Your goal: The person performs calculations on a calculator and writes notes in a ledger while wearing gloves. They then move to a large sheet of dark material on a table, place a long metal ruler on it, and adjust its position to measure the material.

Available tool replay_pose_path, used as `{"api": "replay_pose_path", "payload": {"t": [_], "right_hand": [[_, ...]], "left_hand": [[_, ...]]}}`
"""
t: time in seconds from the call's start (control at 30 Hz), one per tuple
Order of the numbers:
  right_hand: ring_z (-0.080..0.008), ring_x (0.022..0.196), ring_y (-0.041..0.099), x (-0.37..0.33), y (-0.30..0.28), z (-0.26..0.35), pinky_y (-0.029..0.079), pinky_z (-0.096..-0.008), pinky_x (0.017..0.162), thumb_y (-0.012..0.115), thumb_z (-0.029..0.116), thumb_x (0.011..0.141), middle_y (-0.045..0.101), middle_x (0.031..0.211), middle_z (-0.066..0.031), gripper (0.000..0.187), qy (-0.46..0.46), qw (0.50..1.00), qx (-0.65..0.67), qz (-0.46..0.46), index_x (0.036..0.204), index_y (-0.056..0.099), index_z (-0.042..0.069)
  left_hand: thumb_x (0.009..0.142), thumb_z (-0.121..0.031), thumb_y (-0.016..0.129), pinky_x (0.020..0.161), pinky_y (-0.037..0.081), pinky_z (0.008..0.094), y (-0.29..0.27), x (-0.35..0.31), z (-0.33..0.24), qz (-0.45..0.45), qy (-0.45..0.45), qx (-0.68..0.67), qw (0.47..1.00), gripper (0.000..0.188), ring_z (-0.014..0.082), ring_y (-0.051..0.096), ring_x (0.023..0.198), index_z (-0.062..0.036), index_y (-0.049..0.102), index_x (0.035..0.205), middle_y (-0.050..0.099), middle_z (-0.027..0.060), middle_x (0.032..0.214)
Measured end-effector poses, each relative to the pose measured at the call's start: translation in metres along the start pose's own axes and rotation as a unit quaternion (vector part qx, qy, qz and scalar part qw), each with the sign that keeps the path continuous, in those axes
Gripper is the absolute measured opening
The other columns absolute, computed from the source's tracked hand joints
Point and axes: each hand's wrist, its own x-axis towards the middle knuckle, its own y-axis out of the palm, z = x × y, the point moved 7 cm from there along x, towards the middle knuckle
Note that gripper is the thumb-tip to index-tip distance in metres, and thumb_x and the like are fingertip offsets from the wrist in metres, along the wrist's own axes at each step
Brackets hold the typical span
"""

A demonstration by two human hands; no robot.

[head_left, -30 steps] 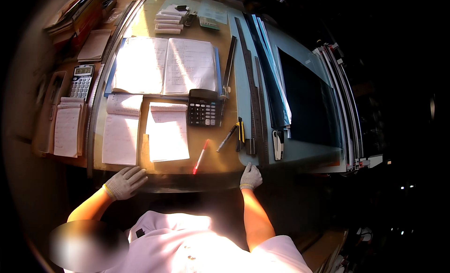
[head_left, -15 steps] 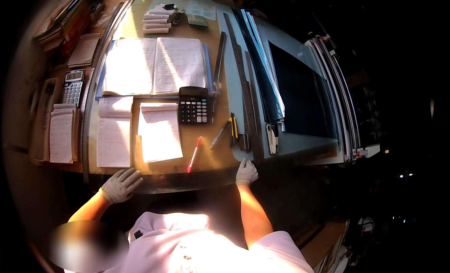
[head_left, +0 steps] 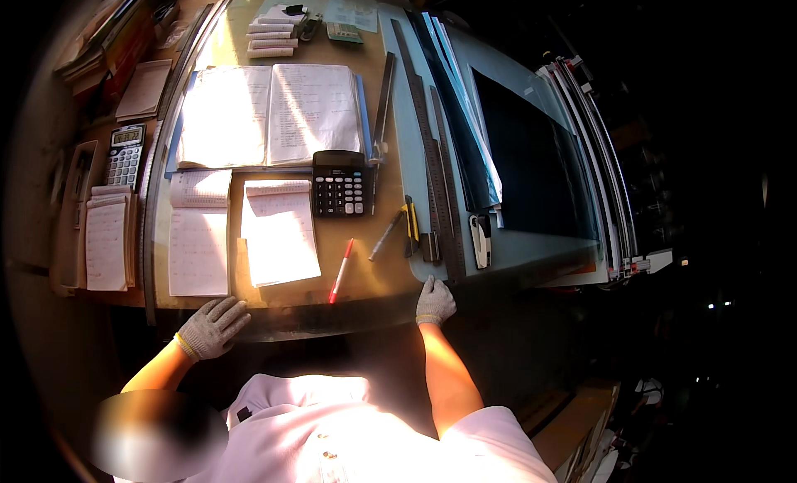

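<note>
View rightward — hands (head_left: 213,327) (head_left: 436,302) at desk edge (head_left: 303,319)

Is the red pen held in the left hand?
No, the red pen lies on the table, apart from the gloved left hand.

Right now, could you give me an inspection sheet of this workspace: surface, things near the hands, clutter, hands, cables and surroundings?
Surface: tan desk, sunlit in patches.
Things: left hand nearest a long notepad; right hand near the rulers; red pen between the two hands.
Clutter: open book, black calculator, yellow cutter.
Hands: both gloved, at the desk's near edge; left spread, right curled; nothing seen held.
Cables: nothing seen.
Surroundings: dark at right; details can't be told.
</note>
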Motion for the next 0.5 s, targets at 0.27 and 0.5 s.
{"api": "replay_pose_path", "payload": {"t": [0.27, 0.5], "right_hand": [[-0.0404, 0.078, 0.07, 0.0006, 0.0001, 0.0002, 0.055, -0.0537, 0.066, 0.049, 0.049, 0.103, 0.072, 0.085, -0.0157, 0.049, 0.009, 1.0, -0.009, 0.015, 0.082, 0.069, 0.009], [-0.0406, 0.078, 0.07, 0.0002, -0.0037, 0.0022, 0.055, -0.0544, 0.066, 0.049, 0.048, 0.103, 0.072, 0.086, -0.0158, 0.049, 0.007, 1.0, -0.003, 0.016, 0.084, 0.07, 0.009]], "left_hand": [[0.065, -0.026, 0.084, 0.115, 0.043, 0.0481, 0.001, -0.0002, 0.0, 0.011, -0.001, 0.002, 1.0, 0.078, 0.0344, 0.052, 0.136, -0.0101, 0.061, 0.138, 0.054, 0.0138, 0.148], [0.066, -0.026, 0.083, 0.114, 0.044, 0.0483, 0.0003, -0.0002, -0.0002, 0.006, 0.002, 0.007, 1.0, 0.076, 0.0343, 0.052, 0.136, -0.0097, 0.062, 0.137, 0.055, 0.014, 0.147]]}}
